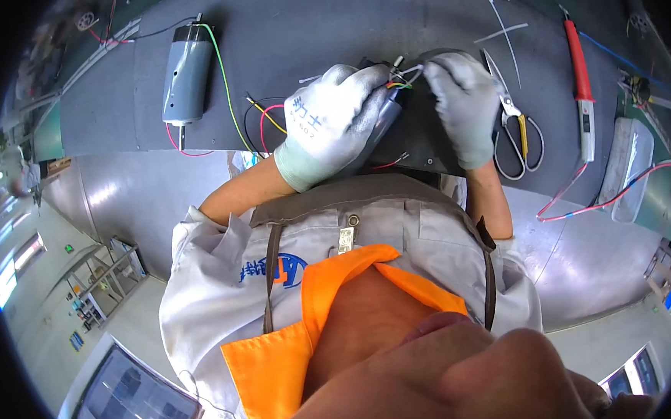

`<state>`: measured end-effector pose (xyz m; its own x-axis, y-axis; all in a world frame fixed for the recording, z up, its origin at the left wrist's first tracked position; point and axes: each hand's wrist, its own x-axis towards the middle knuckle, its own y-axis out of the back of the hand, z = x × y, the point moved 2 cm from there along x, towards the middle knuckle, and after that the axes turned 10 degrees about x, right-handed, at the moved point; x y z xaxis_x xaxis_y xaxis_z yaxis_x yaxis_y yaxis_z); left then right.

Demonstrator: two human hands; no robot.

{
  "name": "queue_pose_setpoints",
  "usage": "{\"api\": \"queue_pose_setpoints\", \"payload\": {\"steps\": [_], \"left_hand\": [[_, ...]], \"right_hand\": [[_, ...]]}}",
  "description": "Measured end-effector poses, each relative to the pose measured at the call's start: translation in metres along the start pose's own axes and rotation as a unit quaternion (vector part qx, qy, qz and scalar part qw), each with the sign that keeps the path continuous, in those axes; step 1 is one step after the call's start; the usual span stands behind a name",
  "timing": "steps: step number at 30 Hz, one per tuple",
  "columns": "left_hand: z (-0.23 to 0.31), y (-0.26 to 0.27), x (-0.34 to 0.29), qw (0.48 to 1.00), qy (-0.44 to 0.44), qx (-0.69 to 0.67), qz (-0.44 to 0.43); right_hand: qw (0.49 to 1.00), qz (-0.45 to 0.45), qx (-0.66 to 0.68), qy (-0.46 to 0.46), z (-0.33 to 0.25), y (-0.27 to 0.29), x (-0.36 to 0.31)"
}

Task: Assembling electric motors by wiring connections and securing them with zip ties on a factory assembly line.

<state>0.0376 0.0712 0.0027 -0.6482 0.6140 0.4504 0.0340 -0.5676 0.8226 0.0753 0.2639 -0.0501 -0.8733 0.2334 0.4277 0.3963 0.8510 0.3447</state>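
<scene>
My left hand, in a white work glove, is closed around the shaft end of a grey cylindrical motor. Yellow, green and red wires come out at that end, next to its metal shaft. A white cable tie lies across these wires. My right hand, gloved too, has its fingertips pinched together at the tie; how firmly they hold it is hidden. Loose wires with yellow and pink-red insulation lie left of my left hand. Much of the motor is covered by that hand.
Another grey motor with a long green wire stands at the left of the dark bench mat. Right of my right hand lie scissors, two loose cable ties and a red-handled tool with a cord. A clear tray sits farther right.
</scene>
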Motion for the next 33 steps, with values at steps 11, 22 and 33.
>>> {"api": "queue_pose_setpoints", "payload": {"steps": [11,22,33], "left_hand": [[-0.005,-0.01,0.006,0.986,-0.052,0.146,-0.053],[-0.013,-0.007,0.016,0.986,-0.134,0.09,-0.047],[-0.015,0.005,0.034,0.869,-0.406,0.201,-0.198]], "right_hand": [[0.989,0.075,-0.096,0.085,0.003,0.021,0.028],[0.762,-0.066,0.608,-0.212,-0.005,-0.015,0.023],[0.822,-0.099,0.507,-0.24,-0.021,-0.044,0.067]]}}
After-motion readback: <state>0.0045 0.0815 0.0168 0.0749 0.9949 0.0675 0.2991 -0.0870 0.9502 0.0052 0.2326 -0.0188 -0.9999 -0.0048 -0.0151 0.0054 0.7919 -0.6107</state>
